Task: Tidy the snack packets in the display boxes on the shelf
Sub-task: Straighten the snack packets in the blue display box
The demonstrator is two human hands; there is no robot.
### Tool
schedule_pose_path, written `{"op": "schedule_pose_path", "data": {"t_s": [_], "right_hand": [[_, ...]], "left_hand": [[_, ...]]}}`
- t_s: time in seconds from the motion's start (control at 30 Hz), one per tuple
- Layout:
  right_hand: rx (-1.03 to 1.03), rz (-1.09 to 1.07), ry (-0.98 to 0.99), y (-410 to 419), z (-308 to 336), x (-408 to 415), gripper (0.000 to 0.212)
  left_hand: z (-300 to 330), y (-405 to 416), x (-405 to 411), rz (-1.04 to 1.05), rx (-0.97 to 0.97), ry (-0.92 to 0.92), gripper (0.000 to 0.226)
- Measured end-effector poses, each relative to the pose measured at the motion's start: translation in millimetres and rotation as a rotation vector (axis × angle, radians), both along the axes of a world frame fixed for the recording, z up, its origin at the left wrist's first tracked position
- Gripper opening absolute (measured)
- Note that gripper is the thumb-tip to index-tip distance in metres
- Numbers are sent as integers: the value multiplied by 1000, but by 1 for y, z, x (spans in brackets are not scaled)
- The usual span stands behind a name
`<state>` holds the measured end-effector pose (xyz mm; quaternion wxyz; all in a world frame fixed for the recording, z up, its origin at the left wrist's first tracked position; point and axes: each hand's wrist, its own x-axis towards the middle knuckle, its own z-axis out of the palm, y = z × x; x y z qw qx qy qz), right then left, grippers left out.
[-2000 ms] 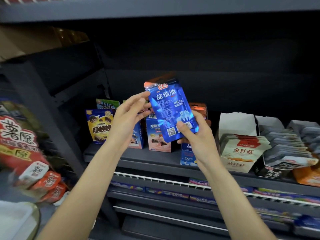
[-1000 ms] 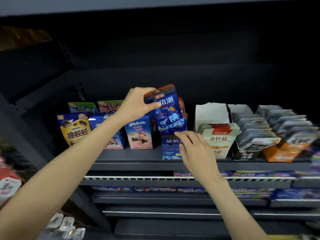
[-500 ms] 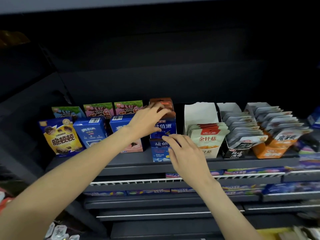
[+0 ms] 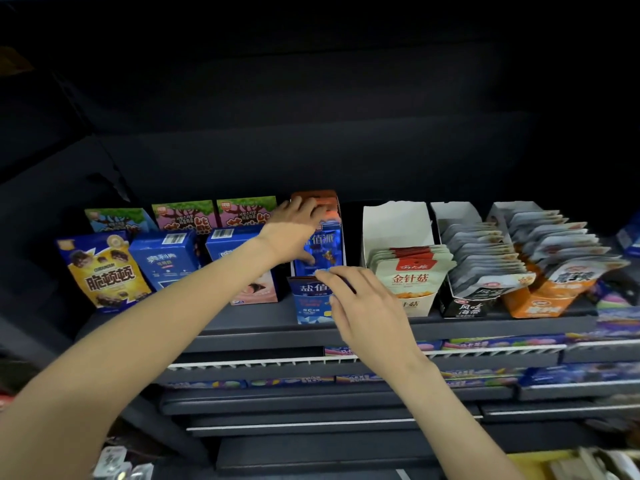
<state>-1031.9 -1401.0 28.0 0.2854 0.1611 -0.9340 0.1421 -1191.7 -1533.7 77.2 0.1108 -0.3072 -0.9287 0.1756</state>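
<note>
A blue display box point(image 4: 310, 301) stands on the dark shelf point(image 4: 263, 323), with blue snack packets point(image 4: 327, 245) upright in it and orange-topped packets behind. My left hand point(image 4: 294, 233) lies over the tops of those packets, fingers curved across the rear ones and thumb at the front packet's lower edge. My right hand point(image 4: 360, 303) rests on the box's front right corner, fingers stretched toward the packets' lower edge. To the right sit a white box of beige packets point(image 4: 410, 275), a box of grey packets point(image 4: 485, 261) and an orange box point(image 4: 554, 275).
Left of the blue box stand cookie cartons: a yellow one point(image 4: 104, 271), blue ones point(image 4: 166, 259) and green-pink ones point(image 4: 214, 213) behind. Lower shelves point(image 4: 311, 379) hold flat candy packs. The upper shelf's dark underside hangs overhead.
I held the blue packet up in both hands, then my left hand lowered it into the blue box. My right hand let go and came to the box front.
</note>
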Motion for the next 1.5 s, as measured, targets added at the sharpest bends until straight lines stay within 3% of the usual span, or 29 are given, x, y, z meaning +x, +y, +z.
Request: {"op": "schedule_pose_path", "data": {"t_s": [0.23, 0.33, 0.43, 0.53, 0.6, 0.67, 0.73, 0.83, 0.97, 1.1, 1.23, 1.33, 1.4, 1.5], "right_hand": [[-6, -12, -2, 1, 2, -3, 48], [-11, -16, -4, 2, 3, -3, 50], [-29, -10, -2, 3, 3, -2, 49], [-40, 6, -15, 4, 1, -1, 47], [-60, 18, -27, 4, -1, -1, 47], [-96, 27, -39, 4, -2, -1, 47], [-118, 32, -43, 4, -2, 0, 47], [-130, 30, -39, 3, -2, 0, 48], [-147, 31, -21, 3, 1, -1, 45], [-159, 58, -31, 0, 3, 3, 51], [-206, 79, -90, -3, 5, 7, 68], [-239, 104, -100, -4, 3, 8, 79], [-286, 117, -105, -2, 2, 8, 84], [-272, 91, -108, 1, 0, 6, 74]], "left_hand": [[0, -2, 6, -19, -101, 103, 107], [20, -7, 20, -74, 111, 2, 88], [39, -28, 43, -251, 494, -66, 40], [48, -54, 66, -281, 759, -406, 17], [46, -65, 75, -181, 770, -684, 27], [36, -72, 76, -127, 675, -776, 36], [27, -73, 74, -135, 609, -714, 33], [17, -70, 74, -209, 559, -480, 25], [7, -70, 73, -289, 619, -310, 18], [13, -69, 76, -167, 846, -465, 8], [22, -71, 75, -19, 1129, -765, 17], [23, -73, 79, 23, 1256, -871, 16], [21, -73, 83, 28, 1357, -852, 10], [23, -71, 83, 35, 1529, -595, 6]]}}
